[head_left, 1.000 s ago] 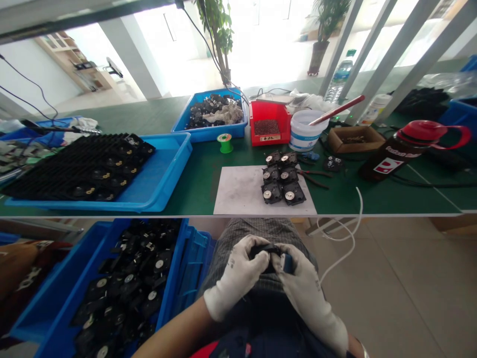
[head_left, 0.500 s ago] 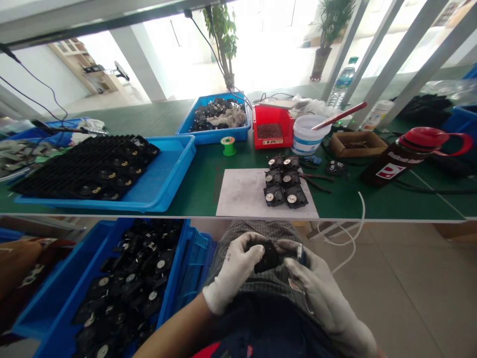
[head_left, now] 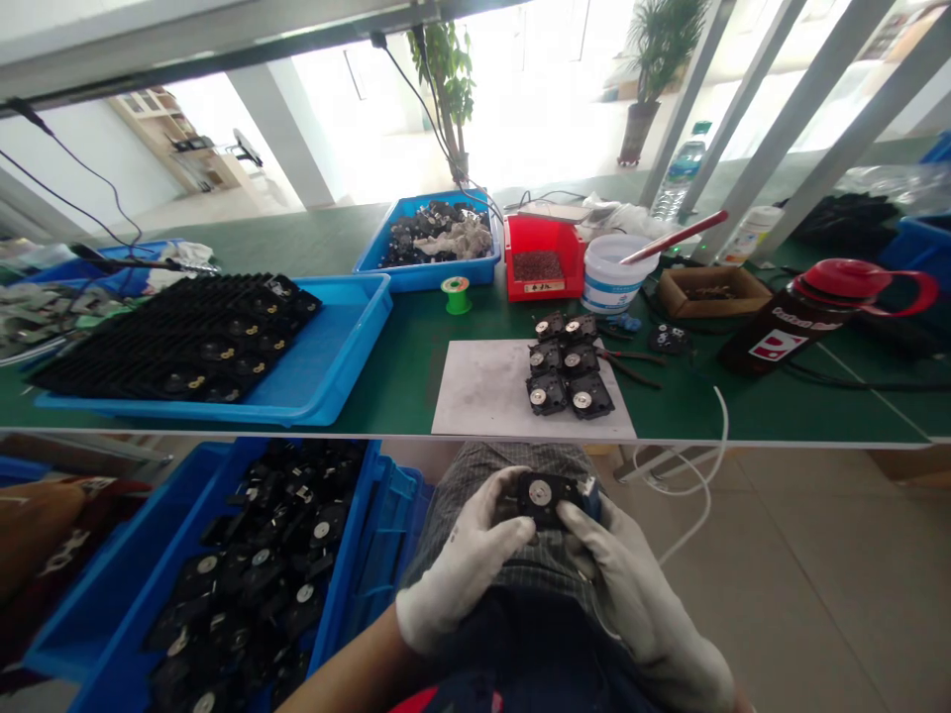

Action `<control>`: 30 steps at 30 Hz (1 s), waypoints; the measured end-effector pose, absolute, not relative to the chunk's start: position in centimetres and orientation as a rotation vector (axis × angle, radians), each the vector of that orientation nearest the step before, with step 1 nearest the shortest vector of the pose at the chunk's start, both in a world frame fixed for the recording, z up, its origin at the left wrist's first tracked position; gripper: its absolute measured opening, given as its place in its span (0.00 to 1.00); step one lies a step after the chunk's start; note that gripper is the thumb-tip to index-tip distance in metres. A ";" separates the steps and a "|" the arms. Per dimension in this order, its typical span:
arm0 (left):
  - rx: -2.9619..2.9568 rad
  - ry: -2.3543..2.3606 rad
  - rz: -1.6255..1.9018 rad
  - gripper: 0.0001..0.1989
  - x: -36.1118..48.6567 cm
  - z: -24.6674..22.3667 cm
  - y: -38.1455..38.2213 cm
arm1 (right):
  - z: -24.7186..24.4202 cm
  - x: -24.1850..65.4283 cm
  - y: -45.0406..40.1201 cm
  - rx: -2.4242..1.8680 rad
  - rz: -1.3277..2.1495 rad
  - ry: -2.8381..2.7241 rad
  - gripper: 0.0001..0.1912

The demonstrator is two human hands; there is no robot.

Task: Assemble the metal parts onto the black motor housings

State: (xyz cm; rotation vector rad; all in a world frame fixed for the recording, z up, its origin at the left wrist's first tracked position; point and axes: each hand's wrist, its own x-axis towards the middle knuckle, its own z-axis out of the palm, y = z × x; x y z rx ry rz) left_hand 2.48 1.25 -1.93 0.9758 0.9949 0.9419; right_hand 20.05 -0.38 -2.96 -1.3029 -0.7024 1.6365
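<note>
Lower centre, the gloved left hand and right hand are pinching a black disc-fitted module, fingers part-curled.

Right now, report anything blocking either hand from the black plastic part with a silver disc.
Nothing visible: the white-gloved left hand and right hand both touch the part. A small blue object sits at its right end.
</note>
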 end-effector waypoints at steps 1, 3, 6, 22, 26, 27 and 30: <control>0.949 1.020 0.956 0.26 2.5 -2.4 1.2 | -2.9 20.1 -0.4 -1.313 1.621 -0.725 0.29; 0.952 1.105 0.947 0.25 2.5 -2.9 1.2 | -2.7 20.5 -0.3 -1.318 1.592 -0.776 0.31; 1.055 1.202 0.887 0.23 2.4 -2.7 1.6 | -2.5 21.4 0.0 -1.378 1.551 -0.772 0.35; 1.275 1.141 0.788 0.33 2.7 -0.5 -0.6 | -2.7 19.8 -0.9 -1.242 1.771 -0.713 0.27; 1.181 1.121 0.838 0.26 3.5 -0.5 -0.4 | -3.5 19.4 -1.0 -1.270 1.786 -0.689 0.30; 1.188 1.132 0.842 0.24 3.6 -0.5 -0.4 | -3.6 19.4 -1.0 -1.259 1.790 -0.703 0.30; 1.216 1.186 0.833 0.20 3.6 -0.6 -0.3 | -3.8 19.2 -1.2 -1.251 1.779 -0.719 0.29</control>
